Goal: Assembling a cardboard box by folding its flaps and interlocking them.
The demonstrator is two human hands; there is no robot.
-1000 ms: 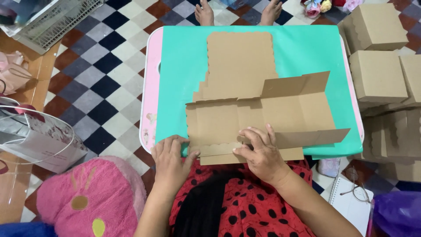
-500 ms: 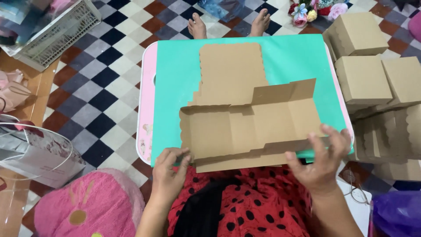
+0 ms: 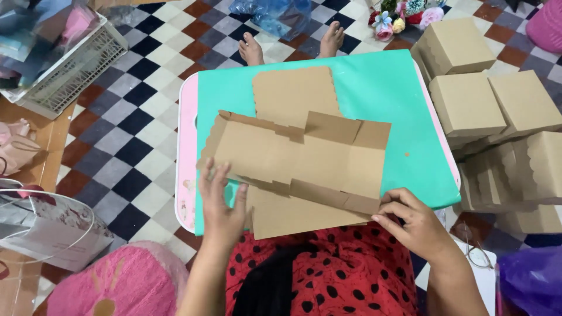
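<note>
Left hand (image 3: pixel 221 205): grip flat and open, palm and fingers pressing the near-left part of the cardboard box blank (image 3: pixel 298 161), nothing pinched. Right hand (image 3: pixel 413 225): grip closed in a pinch, thumb and fingertips on the blank's near-right flap at its fold.

The blank is half-formed. Its main panel lies on the teal counter (image 3: pixel 386 88), back and side flaps stand part-raised, and the near edge hangs off the counter over the lap in the red dotted dress (image 3: pixel 345 275).

Risks, as I judge them:
- Only a flat palm holds the left side down. A right-hand pull on the flap could slide or twist the blank, so the crease goes off the score line.
- The raised back flaps are unsupported and likely to spring flat once pressure shifts.
- The scalloped lid panel (image 3: pixel 293 93) on the far side of the blank could be dragged and crumpled.
- The unsupported near edge could buckle if pressed.

Right of the blank, off the counter: a stack of finished boxes (image 3: pixel 486 99), near enough for an elbow knock.
</note>
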